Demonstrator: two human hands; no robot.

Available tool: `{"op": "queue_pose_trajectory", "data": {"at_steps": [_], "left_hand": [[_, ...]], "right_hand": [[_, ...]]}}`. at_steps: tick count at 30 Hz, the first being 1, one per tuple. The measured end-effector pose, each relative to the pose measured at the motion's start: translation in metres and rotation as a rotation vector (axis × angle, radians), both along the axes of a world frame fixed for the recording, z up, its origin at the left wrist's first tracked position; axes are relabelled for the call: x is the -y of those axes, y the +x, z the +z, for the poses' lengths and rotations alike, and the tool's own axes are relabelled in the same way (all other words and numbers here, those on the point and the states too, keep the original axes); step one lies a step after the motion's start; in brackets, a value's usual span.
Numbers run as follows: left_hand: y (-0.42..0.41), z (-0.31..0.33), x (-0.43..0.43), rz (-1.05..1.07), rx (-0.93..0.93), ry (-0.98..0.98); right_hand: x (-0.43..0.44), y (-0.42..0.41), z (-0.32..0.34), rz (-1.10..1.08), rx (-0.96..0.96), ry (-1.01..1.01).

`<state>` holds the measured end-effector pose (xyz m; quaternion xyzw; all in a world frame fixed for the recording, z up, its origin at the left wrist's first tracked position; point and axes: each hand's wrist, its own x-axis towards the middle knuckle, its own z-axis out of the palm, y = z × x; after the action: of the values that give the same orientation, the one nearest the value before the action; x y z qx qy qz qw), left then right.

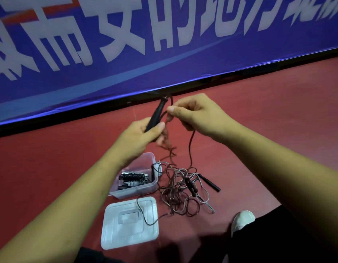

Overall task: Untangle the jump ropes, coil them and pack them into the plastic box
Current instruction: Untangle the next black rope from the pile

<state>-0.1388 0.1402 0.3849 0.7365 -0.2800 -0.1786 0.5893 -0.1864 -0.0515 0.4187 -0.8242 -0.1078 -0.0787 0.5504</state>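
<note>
Tangle [180, 194] just beside box [134, 191]

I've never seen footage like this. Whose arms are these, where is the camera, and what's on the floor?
No machine here: one camera sits on a person's head, looking down at their own arms. The left hand grips a black jump-rope handle; the right hand pinches a thin dark red cord. On the red floor lie a tangled pile of ropes, a clear plastic box holding a coiled rope, and its translucent lid beside it.
</note>
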Motion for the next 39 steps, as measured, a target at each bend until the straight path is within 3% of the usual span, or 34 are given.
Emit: {"op": "queue_pose_trajectory", "data": {"at_steps": [3,6,9,12,14,17,19,22,24,27,29,33,35,37,39], "left_hand": [[0.0,0.006,0.002,0.135,-0.106,-0.239],[0.009,0.012,-0.005,0.166,-0.221,-0.469],[0.017,0.016,-0.014,0.18,-0.309,-0.647],[0.029,0.021,-0.025,0.297,-0.395,-0.728],[0.04,0.015,-0.033,0.451,-0.327,-0.522],[0.05,-0.006,-0.042,0.73,0.08,0.268],[0.049,-0.014,-0.039,0.789,0.203,0.453],[0.036,-0.009,-0.022,0.505,0.208,0.216],[0.021,-0.005,-0.009,0.208,0.059,0.008],[0.004,-0.006,0.004,-0.02,0.0,0.003],[0.0,-0.003,0.009,0.028,-0.019,-0.075],[0.01,0.005,0.008,0.197,-0.241,-0.428],[0.017,0.003,0.003,0.226,-0.291,-0.514],[0.022,0.001,-0.001,0.281,-0.357,-0.541],[0.024,-0.002,-0.002,0.334,-0.371,-0.5]], "right_hand": [[0.019,0.001,-0.012,0.086,-0.128,-0.07],[0.046,0.012,-0.053,0.224,-0.39,-0.185],[0.073,0.017,-0.098,0.191,-0.589,-0.421],[0.085,0.015,-0.122,0.144,-0.656,-0.38],[0.077,0.017,-0.11,0.046,-0.543,-0.195],[0.048,0.02,-0.054,-0.066,-0.252,0.191],[0.032,0.012,-0.018,-0.007,-0.172,0.313],[0.017,-0.005,0.002,0.079,-0.184,0.141],[0.008,-0.008,-0.001,0.086,-0.209,0.072],[0.007,-0.003,-0.007,0.075,-0.209,0.133],[0.018,-0.001,-0.011,0.084,-0.22,0.092],[0.045,0.002,-0.039,0.124,-0.336,-0.355],[0.057,0.007,-0.055,0.106,-0.398,-0.473],[0.064,0.009,-0.065,0.062,-0.432,-0.542],[0.069,0.011,-0.071,0.029,-0.47,-0.476]]}}
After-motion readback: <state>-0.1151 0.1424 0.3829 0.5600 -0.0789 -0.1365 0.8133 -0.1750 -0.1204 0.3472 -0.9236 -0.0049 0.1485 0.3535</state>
